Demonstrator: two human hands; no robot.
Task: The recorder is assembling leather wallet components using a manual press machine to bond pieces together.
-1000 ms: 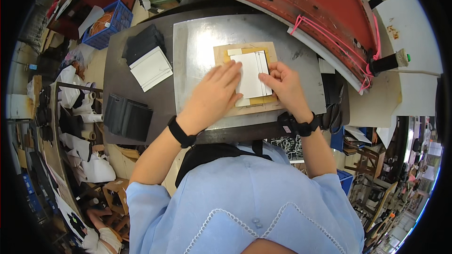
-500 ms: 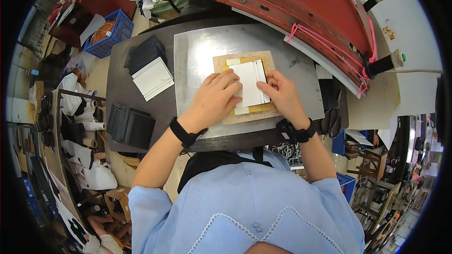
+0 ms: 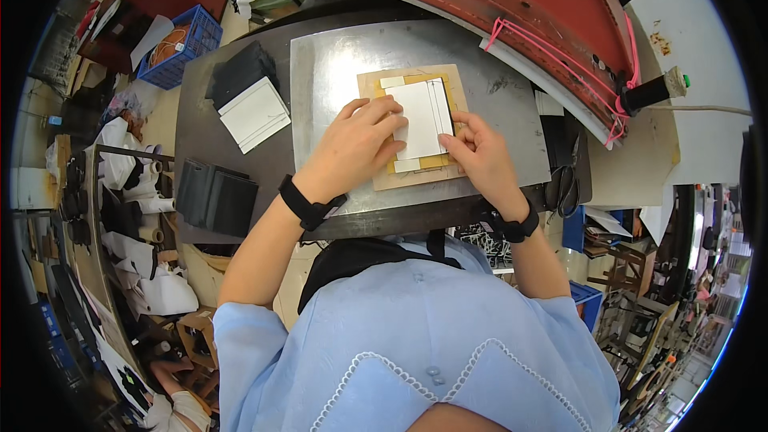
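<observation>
Dark grey counter (image 3: 240,160) under a curved red metal machine arm (image 3: 512,0), blue plastic crate (image 3: 180,48) far left, cluttered floor (image 3: 160,112) around it.

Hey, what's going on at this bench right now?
A person in a light blue top works with both bare hands at a grey metal plate. The left hand lies flat on a white sheet that sits on a tan board. The right hand pinches the sheet's lower right edge with its fingers. A black and white stack and dark pieces lie off to the left.
</observation>
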